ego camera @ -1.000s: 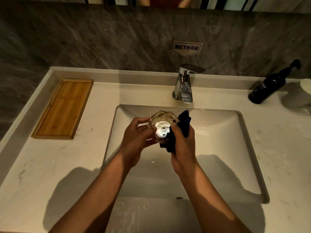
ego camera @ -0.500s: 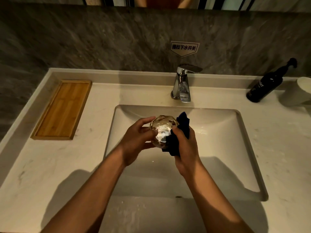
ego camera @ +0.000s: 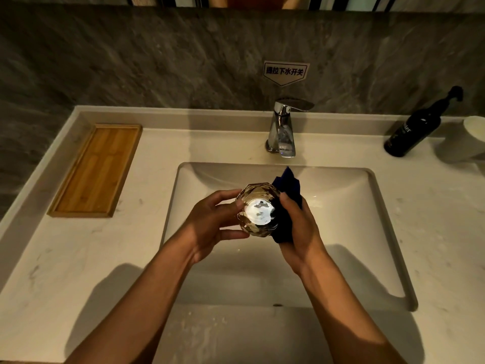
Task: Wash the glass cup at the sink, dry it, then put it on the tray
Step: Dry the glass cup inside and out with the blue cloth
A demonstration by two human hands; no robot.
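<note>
Holding a faceted glass cup [ego camera: 258,209] above the white sink basin [ego camera: 349,219], tipped toward the camera. Left hand [ego camera: 210,227] wrapping its left side, fingers curled around the wall. Right hand [ego camera: 299,232] pinching a dark blue cloth [ego camera: 287,187] against the cup's right side. Lying bare on the counter [ego camera: 78,258] at far left, well apart: the bamboo tray [ego camera: 97,170]. Standing behind the basin: a chrome faucet [ego camera: 282,130].

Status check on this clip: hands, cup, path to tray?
Left hand gripping glass cup over sink. Right hand pressing dark cloth against it. Tray bare, nothing blocking.
</note>
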